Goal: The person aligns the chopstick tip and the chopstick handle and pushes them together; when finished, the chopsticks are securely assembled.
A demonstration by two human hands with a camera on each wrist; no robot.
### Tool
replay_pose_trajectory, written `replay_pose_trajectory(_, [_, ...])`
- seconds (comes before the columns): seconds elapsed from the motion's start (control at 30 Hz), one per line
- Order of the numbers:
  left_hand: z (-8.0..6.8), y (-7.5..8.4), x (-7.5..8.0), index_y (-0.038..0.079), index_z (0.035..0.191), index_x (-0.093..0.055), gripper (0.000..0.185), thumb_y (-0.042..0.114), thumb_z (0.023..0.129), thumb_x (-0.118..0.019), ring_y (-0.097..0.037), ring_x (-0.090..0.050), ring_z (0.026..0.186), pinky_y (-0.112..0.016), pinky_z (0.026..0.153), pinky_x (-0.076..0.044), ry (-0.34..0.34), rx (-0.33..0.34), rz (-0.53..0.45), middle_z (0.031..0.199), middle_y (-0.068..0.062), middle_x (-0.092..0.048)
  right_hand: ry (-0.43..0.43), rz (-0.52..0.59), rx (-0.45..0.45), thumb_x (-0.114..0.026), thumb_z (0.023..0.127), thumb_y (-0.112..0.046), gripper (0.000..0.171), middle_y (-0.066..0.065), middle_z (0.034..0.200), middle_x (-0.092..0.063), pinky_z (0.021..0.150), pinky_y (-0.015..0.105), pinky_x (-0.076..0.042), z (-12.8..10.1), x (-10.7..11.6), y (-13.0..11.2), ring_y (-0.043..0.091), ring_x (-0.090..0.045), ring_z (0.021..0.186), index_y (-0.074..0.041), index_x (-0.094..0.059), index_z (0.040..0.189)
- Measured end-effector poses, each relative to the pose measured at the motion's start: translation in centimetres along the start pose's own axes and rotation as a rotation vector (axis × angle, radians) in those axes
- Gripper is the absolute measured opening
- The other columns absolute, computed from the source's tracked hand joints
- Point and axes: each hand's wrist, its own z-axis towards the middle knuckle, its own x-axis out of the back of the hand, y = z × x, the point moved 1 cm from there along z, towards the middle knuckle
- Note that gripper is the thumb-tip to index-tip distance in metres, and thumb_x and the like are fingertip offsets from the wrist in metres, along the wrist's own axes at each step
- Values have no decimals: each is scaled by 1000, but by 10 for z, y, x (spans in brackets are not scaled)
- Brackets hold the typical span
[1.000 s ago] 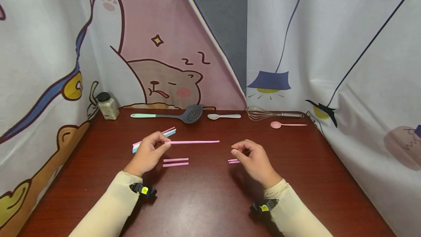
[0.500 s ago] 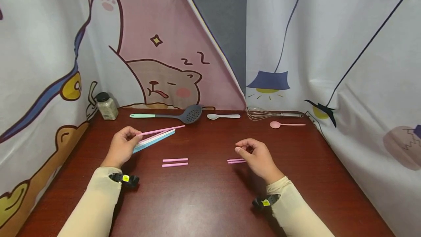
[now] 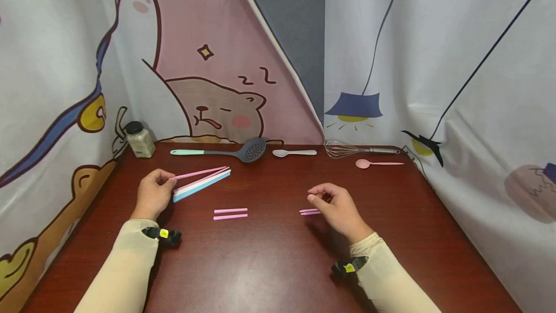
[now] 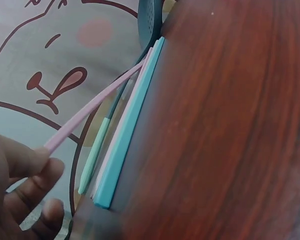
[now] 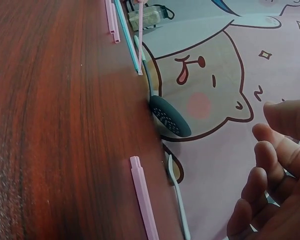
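My left hand (image 3: pixel 164 181) pinches one end of a long pink straw (image 3: pixel 200 173) at the table's left, and the straw slants just above a bundle of pink, white and blue straws (image 3: pixel 203 185) lying on the table. The left wrist view shows my fingers (image 4: pixel 25 165) on the pink straw (image 4: pixel 95 107) beside the blue straw (image 4: pixel 130 125). Two short pink pieces (image 3: pixel 230 213) lie side by side mid-table. My right hand (image 3: pixel 318 198) hovers loosely curled, holding nothing, next to another pair of short pink pieces (image 3: pixel 306 212); that pair of pieces (image 5: pixel 145 200) also appears in the right wrist view.
Along the back edge of the dark wooden table (image 3: pixel 269 264) stand a spice jar (image 3: pixel 140 139), a mint-handled grey skimmer (image 3: pixel 234 151), a white spoon (image 3: pixel 294 152), a whisk (image 3: pixel 356 149) and a pink spoon (image 3: pixel 378 163). Printed curtains close in three sides.
My left hand has carried the long pink straw from the table's middle leftward to just above the straw bundle. The right hand has barely moved.
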Motion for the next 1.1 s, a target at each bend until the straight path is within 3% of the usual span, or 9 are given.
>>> replay_pose_trajectory(0.13, [0, -1, 2, 3, 114, -70, 17, 14, 106, -60, -33, -60, 103, -44, 85, -43, -24, 21, 70, 110, -20, -67, 1, 2, 4, -80, 92, -8, 8, 4, 81, -64, 61, 24, -44, 0, -1, 0, 10, -54, 71, -7, -78, 100])
replay_pose_trajectory(0.3, [0, -4, 2, 7, 117, -73, 21, 20, 106, -59, -46, -58, 123, -66, 97, -28, -84, 44, 182, 127, -23, -69, -4, 10, -1, -80, 93, -8, 8, 4, 81, -64, 62, 23, -44, 0, -2, 1, 10, -54, 71, -6, -78, 100])
replay_pose_trajectory(0.77, [1, -4, 3, 7, 123, -74, 27, 19, 107, -55, -48, -54, 131, -69, 97, -23, -129, 84, 227, 139, -24, -65, -16, -15, -19, -79, 93, -8, 11, 4, 81, -65, 62, 24, -45, 1, -1, 7, 10, -54, 71, -1, -77, 102])
replay_pose_trajectory(0.9, [-2, 0, 2, 8, 123, -74, 27, 19, 107, -56, -47, -56, 128, -67, 95, -27, -150, 11, 224, 136, -24, -66, -40, -34, -42, -79, 93, -8, 11, 4, 80, -65, 62, 24, -44, 3, 0, 12, 11, -53, 70, -1, -77, 102])
replay_pose_trajectory(1.0, [-7, 9, -4, 8, 120, -75, 23, 17, 105, -60, -45, -61, 121, -62, 91, -33, -198, -120, 229, 130, -24, -69, -94, -85, -91, -79, 93, -8, 10, 1, 78, -63, 62, 25, -44, 5, 2, 18, 12, -54, 69, -3, -78, 101])
replay_pose_trajectory(1.1, [-15, 21, -14, 8, 112, -77, 15, 12, 101, -67, -38, -64, 105, -52, 87, -42, -296, -258, 212, 117, -19, -71, -169, -155, -152, -79, 92, -10, 12, -1, 75, -62, 59, 26, -44, 6, 4, 24, 13, -53, 66, -4, -78, 102])
